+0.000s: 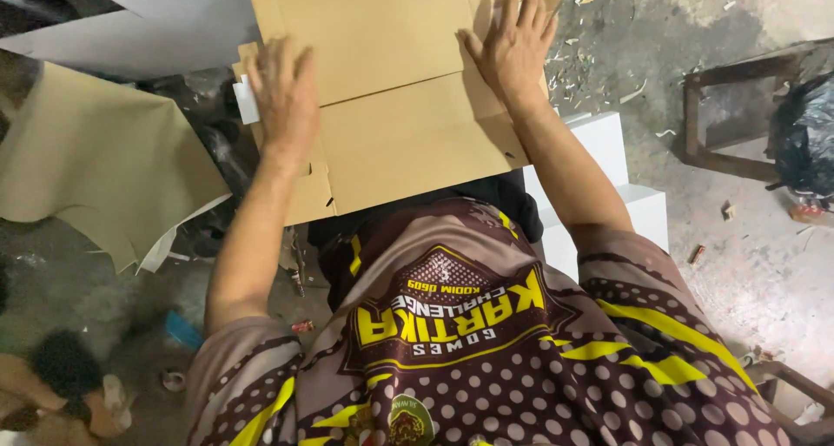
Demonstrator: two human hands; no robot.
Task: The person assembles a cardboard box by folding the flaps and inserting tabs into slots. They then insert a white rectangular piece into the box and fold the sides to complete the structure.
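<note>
Flat carton blank (382, 81): brown corrugated card, creased and slotted, laid unfolded at top centre; pressed flat under both hands.
Second card sheet (95, 159): tan, irregular edge, lying at left on the floor, just beside the blank.
White blocks (625, 194): rectangular, plain white, stacked at right of the blank.
Black bag (804, 133): glossy, far right.
Labels, signs, screens: none observed.
</note>
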